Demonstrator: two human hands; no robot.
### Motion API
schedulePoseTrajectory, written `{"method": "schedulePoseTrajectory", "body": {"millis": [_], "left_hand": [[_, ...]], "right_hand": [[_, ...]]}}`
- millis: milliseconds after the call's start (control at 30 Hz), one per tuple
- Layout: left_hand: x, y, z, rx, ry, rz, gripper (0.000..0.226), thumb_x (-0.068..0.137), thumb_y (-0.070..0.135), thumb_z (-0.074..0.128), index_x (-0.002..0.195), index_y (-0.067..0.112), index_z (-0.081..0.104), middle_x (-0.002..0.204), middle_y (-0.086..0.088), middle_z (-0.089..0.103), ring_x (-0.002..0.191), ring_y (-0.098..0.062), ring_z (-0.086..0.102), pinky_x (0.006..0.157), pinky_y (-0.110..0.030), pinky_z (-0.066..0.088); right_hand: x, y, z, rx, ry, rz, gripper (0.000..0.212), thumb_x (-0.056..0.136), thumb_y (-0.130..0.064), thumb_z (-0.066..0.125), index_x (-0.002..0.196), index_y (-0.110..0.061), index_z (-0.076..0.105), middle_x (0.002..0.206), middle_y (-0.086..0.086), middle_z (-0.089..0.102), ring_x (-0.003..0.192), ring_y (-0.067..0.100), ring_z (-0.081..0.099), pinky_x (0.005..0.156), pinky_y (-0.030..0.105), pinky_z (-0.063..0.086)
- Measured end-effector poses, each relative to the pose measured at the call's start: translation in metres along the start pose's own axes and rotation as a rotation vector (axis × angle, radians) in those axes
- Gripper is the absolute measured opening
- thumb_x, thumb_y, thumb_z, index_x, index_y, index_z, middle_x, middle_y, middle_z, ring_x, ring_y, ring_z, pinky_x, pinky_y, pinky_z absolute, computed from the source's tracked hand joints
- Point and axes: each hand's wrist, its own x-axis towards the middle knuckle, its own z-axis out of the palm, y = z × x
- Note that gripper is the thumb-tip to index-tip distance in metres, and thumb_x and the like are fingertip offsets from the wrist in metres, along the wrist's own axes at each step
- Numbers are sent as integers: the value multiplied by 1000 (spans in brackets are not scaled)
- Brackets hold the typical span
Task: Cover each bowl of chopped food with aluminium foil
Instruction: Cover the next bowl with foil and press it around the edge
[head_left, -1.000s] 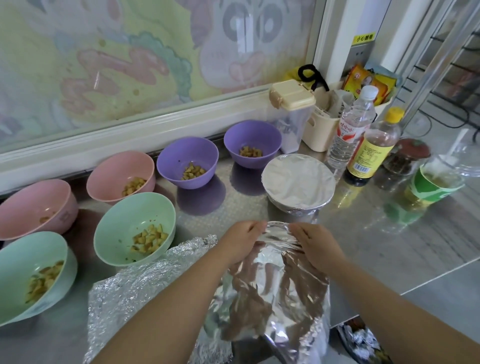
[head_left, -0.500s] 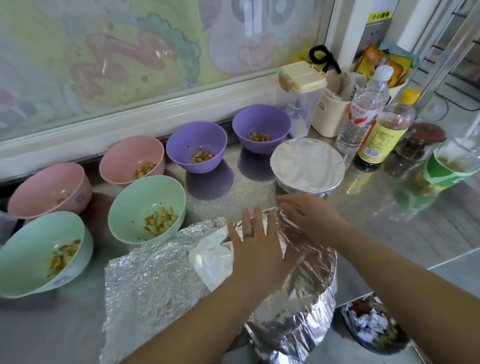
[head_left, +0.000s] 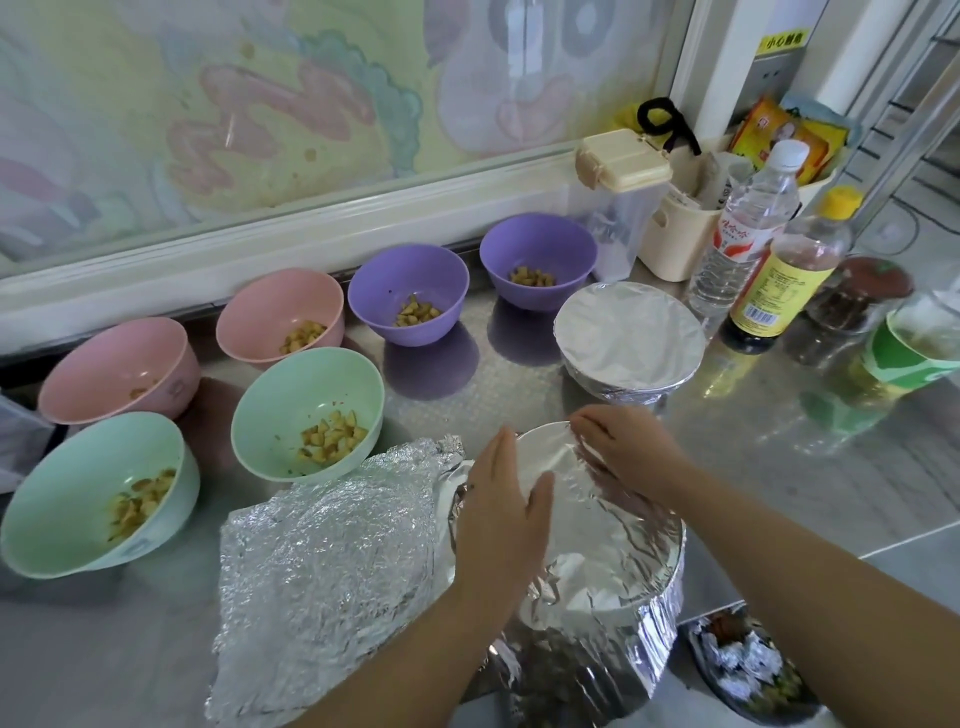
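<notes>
Silver crinkled foil (head_left: 613, 551) at the grip, mint-green bowls (head_left: 291, 405) left of it, pink bowls (head_left: 280, 301), purple bowls (head_left: 405, 280) beyond — yellow-capped bottle (head_left: 784, 275) right.

Crinkled, shiny foil (head_left: 332, 545) lies on a brushed metal counter (head_left: 779, 467) beside matt, probably plastic bowls (head_left: 306, 410).

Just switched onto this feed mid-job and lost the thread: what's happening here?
A person is wrapping foil over the nearest bowl at the counter's front edge. The left hand lies flat on the foil; the right hand tucks it at the far rim with curled fingers. One covered bowl stands behind. Uncovered, with chopped food: two purple bowls, two pink bowls, two green bowls.
</notes>
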Motion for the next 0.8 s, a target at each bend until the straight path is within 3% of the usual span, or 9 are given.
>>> {"method": "schedulePoseTrajectory", "body": {"millis": [67,133,233,367,433,600,700,800], "left_hand": [[3,0,0,-148,73,-73,50,104,33,44,152,21,37,152,6,44,138,-8,40,114,-28,33],[7,0,-1,-229,92,-122,41,105,25,43,146,21,47,144,9,52,127,0,45,108,-20,33],[11,-5,-1,-303,99,-122,35,105,19,43,137,22,56,137,8,56,123,-3,49,110,-27,37],[15,-11,-2,-372,41,-172,29,105,23,42,127,28,61,120,11,65,109,-10,60,98,-38,48],[17,-12,-3,-376,28,-169,29,106,23,42,127,28,61,116,10,66,105,-10,61,95,-38,49],[20,-14,-3,-376,10,-148,29,106,23,41,127,27,61,114,12,66,103,-8,61,91,-31,49],[31,-11,-4,-354,-30,-100,29,105,21,42,126,26,62,108,11,68,95,-5,60,85,-25,45],[53,-1,-6,-220,-108,11,31,104,26,44,131,25,61,112,3,71,99,-12,64,89,-30,48]], "right_hand": [[-4,1,3,8,25,22,30,103,-29,52,77,-15,59,69,-3,63,70,18,56,68,38,44],[-7,0,5,22,57,25,29,103,-30,51,81,-16,63,72,-2,65,71,19,58,71,39,48],[-9,-2,6,20,78,26,27,104,-31,50,87,-18,67,78,-2,69,74,22,60,72,40,49],[-11,-5,7,62,93,58,28,103,-29,51,79,-21,63,68,-9,65,67,16,60,70,41,50],[-12,-6,8,79,96,82,28,103,-29,51,78,-21,62,67,-15,65,64,11,60,69,39,51],[-14,-10,8,65,109,99,29,103,-28,50,78,-20,62,65,-10,64,67,13,60,70,38,50],[-21,-7,9,67,158,168,32,103,-25,48,72,-18,55,66,-5,63,69,20,58,68,41,48],[-36,0,7,94,257,300,31,102,-20,48,72,-11,53,68,3,61,70,31,55,66,42,45]]}}
